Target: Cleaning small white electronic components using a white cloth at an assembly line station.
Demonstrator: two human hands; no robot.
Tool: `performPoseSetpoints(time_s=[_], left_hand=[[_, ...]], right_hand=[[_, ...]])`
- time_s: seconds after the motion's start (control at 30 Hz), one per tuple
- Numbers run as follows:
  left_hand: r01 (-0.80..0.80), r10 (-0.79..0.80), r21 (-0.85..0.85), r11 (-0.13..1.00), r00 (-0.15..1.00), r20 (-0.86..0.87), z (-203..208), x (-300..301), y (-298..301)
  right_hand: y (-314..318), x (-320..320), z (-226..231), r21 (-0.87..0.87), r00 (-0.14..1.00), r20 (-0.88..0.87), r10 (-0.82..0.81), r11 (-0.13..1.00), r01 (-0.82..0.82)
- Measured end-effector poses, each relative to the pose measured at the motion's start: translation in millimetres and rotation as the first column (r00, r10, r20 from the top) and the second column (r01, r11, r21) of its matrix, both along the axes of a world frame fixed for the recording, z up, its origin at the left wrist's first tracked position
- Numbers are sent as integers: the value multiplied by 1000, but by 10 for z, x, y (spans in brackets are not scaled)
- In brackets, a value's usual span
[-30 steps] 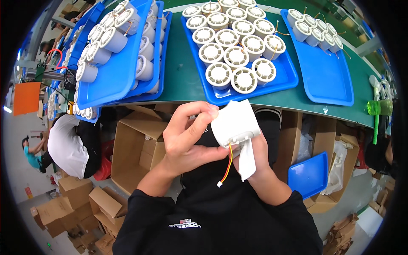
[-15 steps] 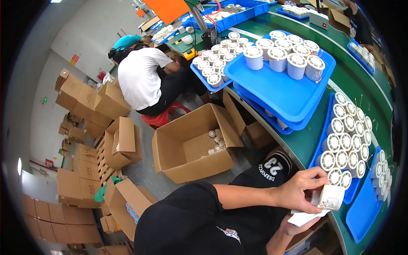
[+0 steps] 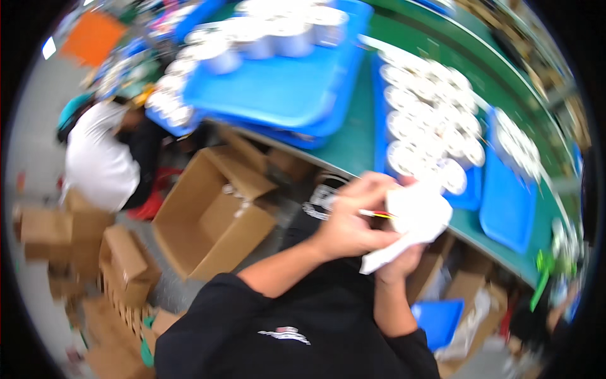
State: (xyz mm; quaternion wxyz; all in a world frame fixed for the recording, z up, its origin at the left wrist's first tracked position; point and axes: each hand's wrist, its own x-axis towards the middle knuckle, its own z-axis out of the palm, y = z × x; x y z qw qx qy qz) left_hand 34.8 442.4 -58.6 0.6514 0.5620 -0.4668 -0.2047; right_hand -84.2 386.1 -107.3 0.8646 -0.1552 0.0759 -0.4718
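A white round-ended housing (image 3: pixel 424 211), blurred by motion, is held up in front of my chest. Short red and yellow wires stick out of its side. My left hand (image 3: pixel 353 221) is closed on it, thumb and fingers gripping its near side. From below, my right hand (image 3: pixel 399 264) cups the same housing; most of its fingers are hidden behind it. A thin white sheet (image 3: pixel 382 254), paper or cloth, hangs between the two hands. Just beyond is a blue tray (image 3: pixel 380 136) packed with similar white housings (image 3: pixel 404 158).
Stacked blue trays (image 3: pixel 265 95) carrying housings stand left on the green table (image 3: pixel 360 120). Another blue tray (image 3: pixel 514 221) lies right. An open cardboard box (image 3: pixel 208 221) is on the floor at left, near a seated person in a white shirt (image 3: pixel 101 155). A blue bin (image 3: pixel 439 322) sits under the table.
My view has swung right, so the table and boxes shift left in the picture. The housing has been turned so its round white end shows. Both hands stay on it.
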Motion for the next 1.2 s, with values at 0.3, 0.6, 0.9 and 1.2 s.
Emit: performPoseSetpoints(time_s=[0.3, 0.6, 0.9, 1.2], left_hand=[[-72, 75, -106, 992, 997, 30, -106, -61, -99], [68, -89, -73, 995, 936, -341, -226, -140, -17], [121, -110, -44, 992, 621, -776, -98, -153, -86], [76, -191, -176, 982, 447, -874, -50, -167, -181]], right_hand=[[-273, 266, 513, -579, 732, -499, -463, 807, 116], [-734, 268, 542, -382, 601, -636, -484, 874, 301], [-817, 2, 620, -538, 614, -371, -697, 700, 470], [-724, -198, 559, -492, 696, -445, -563, 804, 336]])
